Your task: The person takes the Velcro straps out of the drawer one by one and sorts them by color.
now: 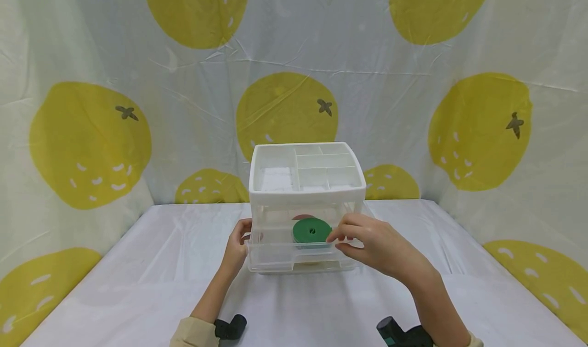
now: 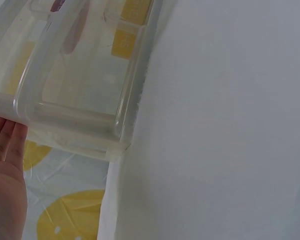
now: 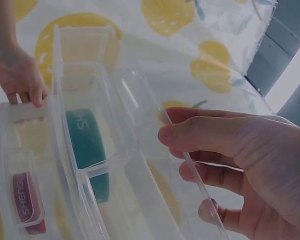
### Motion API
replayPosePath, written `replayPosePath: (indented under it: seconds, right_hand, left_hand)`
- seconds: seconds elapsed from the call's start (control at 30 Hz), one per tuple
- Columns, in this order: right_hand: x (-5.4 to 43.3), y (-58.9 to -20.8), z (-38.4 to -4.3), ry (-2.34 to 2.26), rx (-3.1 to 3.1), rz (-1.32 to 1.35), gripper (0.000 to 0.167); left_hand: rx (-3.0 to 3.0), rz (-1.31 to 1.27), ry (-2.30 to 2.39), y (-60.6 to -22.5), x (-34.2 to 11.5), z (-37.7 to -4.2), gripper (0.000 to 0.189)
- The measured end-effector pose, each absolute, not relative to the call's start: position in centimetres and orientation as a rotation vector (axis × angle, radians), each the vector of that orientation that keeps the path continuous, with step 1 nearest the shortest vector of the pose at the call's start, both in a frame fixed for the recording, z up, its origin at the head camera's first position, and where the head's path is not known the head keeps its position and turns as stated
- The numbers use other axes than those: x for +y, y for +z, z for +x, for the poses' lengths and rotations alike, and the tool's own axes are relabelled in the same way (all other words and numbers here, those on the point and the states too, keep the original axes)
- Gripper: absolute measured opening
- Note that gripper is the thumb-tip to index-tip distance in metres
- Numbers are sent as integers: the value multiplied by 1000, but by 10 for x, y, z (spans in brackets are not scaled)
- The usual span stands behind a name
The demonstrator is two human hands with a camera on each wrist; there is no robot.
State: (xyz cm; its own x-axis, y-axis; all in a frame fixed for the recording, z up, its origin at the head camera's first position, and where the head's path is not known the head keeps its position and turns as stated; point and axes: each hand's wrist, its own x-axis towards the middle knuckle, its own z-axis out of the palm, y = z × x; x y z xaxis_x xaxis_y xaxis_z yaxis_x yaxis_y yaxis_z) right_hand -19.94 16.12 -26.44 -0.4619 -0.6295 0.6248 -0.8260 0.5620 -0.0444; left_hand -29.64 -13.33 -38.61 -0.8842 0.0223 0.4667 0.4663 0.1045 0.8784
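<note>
A white plastic drawer unit (image 1: 308,196) with a divided top stands in front of me. One clear drawer (image 1: 271,257) is pulled out toward me, and a green roll (image 1: 312,231) lies flat in it. At the drawer's front right, my right hand (image 1: 374,240) pinches the clear rim between thumb and fingers. The right wrist view shows the clear panel (image 3: 200,182) between them. My left hand (image 1: 236,246) rests against the unit's left side, its fingers (image 2: 16,142) fairly straight in the left wrist view.
Through the clear plastic show a red roll (image 3: 25,200) with white lettering and a yellow labelled item (image 2: 124,45) in lower levels. A white cloth (image 1: 184,255) covers the table. Behind it hangs a curtain (image 1: 367,117) printed with yellow fruit.
</note>
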Motion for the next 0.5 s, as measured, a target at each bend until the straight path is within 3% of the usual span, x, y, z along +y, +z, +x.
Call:
replayPosePath:
  seconds: [0.5]
  right_hand:
    - [163,-264,-199,521,-2183,1240,26]
  left_hand:
    - [-2050,-481,-1831,-391,-134,-300,36]
